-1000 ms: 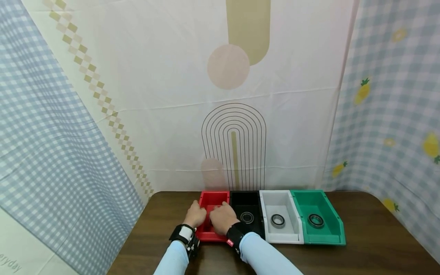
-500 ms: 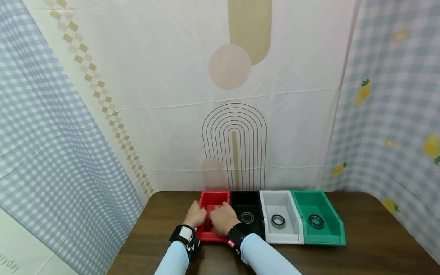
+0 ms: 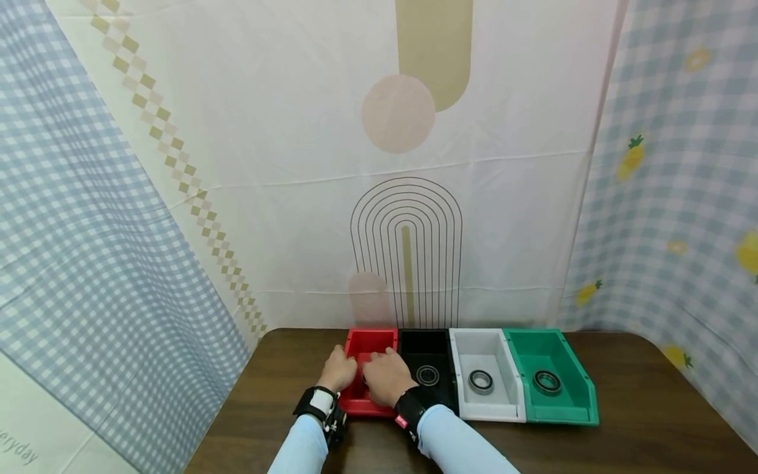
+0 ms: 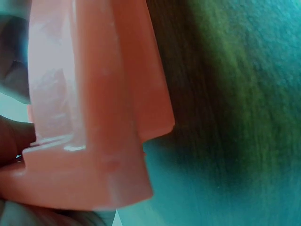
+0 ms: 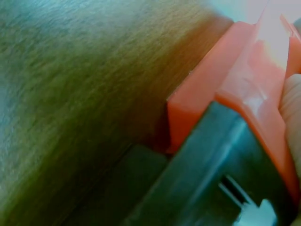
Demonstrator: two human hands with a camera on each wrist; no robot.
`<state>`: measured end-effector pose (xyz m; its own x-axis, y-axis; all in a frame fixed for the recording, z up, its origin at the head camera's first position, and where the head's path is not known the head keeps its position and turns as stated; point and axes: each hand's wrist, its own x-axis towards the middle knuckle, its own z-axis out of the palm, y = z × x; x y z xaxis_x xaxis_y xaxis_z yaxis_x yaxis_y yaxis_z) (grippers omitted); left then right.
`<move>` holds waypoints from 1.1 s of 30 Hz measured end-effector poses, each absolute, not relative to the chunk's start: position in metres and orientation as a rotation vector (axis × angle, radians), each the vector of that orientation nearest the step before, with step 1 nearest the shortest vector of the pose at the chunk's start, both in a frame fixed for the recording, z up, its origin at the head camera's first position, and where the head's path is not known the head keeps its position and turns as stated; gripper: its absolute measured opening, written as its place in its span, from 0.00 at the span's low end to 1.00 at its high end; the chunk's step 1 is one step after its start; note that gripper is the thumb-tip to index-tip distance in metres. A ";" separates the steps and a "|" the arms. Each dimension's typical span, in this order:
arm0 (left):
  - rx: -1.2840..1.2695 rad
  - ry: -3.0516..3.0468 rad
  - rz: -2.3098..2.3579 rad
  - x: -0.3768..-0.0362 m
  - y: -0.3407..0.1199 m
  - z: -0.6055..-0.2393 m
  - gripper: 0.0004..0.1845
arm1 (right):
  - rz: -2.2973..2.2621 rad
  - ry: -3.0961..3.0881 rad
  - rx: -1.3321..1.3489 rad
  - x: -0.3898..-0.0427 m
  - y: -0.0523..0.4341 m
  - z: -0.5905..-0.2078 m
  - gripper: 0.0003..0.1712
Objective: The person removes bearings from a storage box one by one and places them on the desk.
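Note:
At the left end of a row of bins stands a red plastic bin (image 3: 373, 340). My left hand (image 3: 337, 370) grips its left wall; skin shows on both sides of the red wall (image 4: 99, 94) in the left wrist view. Inside the same bin, my right hand (image 3: 386, 378) is curled low over a dark ring-shaped piece (image 3: 364, 380), mostly hidden beneath it and like the bearings in the neighbouring bins. A right finger (image 5: 292, 122) lies along the inner side of the red wall in the right wrist view.
Right of the red bin stand a black bin (image 3: 424, 339), a white bin (image 3: 481, 342) and a green bin (image 3: 533, 341), joined side by side. They hold one bearing (image 3: 428, 375) (image 3: 481, 382) (image 3: 547, 382) each. Behind the brown table (image 3: 639, 395) hangs a patterned cloth (image 3: 308, 230).
Both hands stay in place at the red bin with hardly any movement. The whole head view has shifted very slightly.

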<state>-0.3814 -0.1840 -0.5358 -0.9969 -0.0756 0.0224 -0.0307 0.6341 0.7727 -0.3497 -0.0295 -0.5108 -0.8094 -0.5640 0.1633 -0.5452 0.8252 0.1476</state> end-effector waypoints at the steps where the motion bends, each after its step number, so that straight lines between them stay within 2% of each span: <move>1: 0.076 -2.790 -1.315 -0.381 -0.184 -0.537 0.21 | -0.139 -2.804 0.864 -0.350 -0.029 -0.512 0.09; 4: 0.048 -2.781 -1.292 -0.404 -0.193 -0.567 0.18 | -0.126 -2.794 0.876 -0.352 -0.028 -0.516 0.10; 8: 0.019 -2.782 -1.346 -0.393 -0.190 -0.551 0.17 | -0.104 -2.783 0.921 -0.353 -0.026 -0.519 0.20; 11: -0.009 -2.775 -1.385 -0.367 -0.180 -0.519 0.16 | -0.088 -2.755 0.973 -0.352 -0.023 -0.519 0.26; 19: 0.010 -2.781 -1.373 -0.366 -0.180 -0.516 0.14 | 0.029 -2.629 1.086 -0.347 -0.013 -0.517 0.14; 28: 0.002 -2.844 -1.377 -0.364 -0.179 -0.513 0.21 | 0.234 -2.674 1.129 -0.330 -0.004 -0.510 0.24; 33: -0.017 -2.853 -1.375 -0.367 -0.180 -0.516 0.22 | 0.204 -2.664 1.181 -0.319 0.001 -0.508 0.27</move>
